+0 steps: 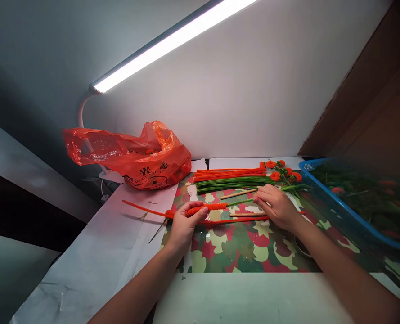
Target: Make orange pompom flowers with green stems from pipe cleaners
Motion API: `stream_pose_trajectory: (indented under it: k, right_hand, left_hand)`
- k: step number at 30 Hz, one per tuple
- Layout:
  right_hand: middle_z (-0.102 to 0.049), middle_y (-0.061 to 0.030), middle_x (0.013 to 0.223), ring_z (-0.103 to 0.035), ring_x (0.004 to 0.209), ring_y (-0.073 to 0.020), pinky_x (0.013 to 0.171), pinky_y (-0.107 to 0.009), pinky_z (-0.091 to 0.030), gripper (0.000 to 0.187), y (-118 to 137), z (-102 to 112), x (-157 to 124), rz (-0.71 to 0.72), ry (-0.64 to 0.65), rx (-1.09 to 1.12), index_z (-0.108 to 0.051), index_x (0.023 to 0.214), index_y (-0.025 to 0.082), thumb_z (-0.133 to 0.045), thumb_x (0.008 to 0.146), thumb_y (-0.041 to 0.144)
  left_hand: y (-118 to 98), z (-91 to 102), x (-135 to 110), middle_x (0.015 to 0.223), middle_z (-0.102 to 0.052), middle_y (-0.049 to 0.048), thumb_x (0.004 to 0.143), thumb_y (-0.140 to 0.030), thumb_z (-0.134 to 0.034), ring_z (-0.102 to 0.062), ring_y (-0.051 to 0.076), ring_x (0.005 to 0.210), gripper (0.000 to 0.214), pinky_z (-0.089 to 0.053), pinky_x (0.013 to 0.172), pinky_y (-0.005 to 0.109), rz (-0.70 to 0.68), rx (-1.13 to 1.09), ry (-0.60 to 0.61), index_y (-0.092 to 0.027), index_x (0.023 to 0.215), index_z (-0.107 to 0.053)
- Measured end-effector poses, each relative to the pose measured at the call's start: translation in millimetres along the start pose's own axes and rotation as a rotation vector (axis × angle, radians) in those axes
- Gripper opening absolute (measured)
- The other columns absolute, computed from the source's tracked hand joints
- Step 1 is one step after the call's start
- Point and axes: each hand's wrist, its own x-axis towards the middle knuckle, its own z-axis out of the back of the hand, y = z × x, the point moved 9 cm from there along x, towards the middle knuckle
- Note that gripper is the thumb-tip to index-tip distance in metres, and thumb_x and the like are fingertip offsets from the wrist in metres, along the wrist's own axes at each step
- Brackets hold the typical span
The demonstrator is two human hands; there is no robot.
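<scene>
My left hand [185, 222] is closed on an orange pipe cleaner [210, 207] coiled around a stick, its loose tail running left over the paper. My right hand [276, 206] pinches the green end [240, 203] of that same piece, fingers bent over it. A straight orange pipe cleaner [233, 221] lies just below both hands. A thin wooden stick [237, 194] rests a little behind them on the patterned mat [250, 247].
Bundles of orange pipe cleaners [229, 173] and green pipe cleaners [235, 183] lie at the back, with finished orange flowers [282, 172]. An orange plastic bag [132, 155] sits left, a blue basket [355, 216] right. A lit lamp bar [173, 42] hangs overhead.
</scene>
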Motion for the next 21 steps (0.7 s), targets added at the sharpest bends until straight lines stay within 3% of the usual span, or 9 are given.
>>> stream_pose_trajectory:
  k: [21]
  right_hand:
    - [-0.051, -0.0022, 0.065, -0.038, 0.065, -0.0165, 0.061, -0.029, -0.029, 0.034, 28, -26, -3, 0.0, 0.004, -0.007, -0.051, 0.066, 0.018, -0.036, 0.096, 0.027]
  left_hand:
    - [-3, -14.1, -14, 0.065, -0.065, -0.0017, 0.06, -0.033, -0.081, -0.061, 0.01, 0.055, 0.033, -0.048, 0.052, 0.019, 0.012, 0.131, 0.028, -0.016, 0.08, -0.062]
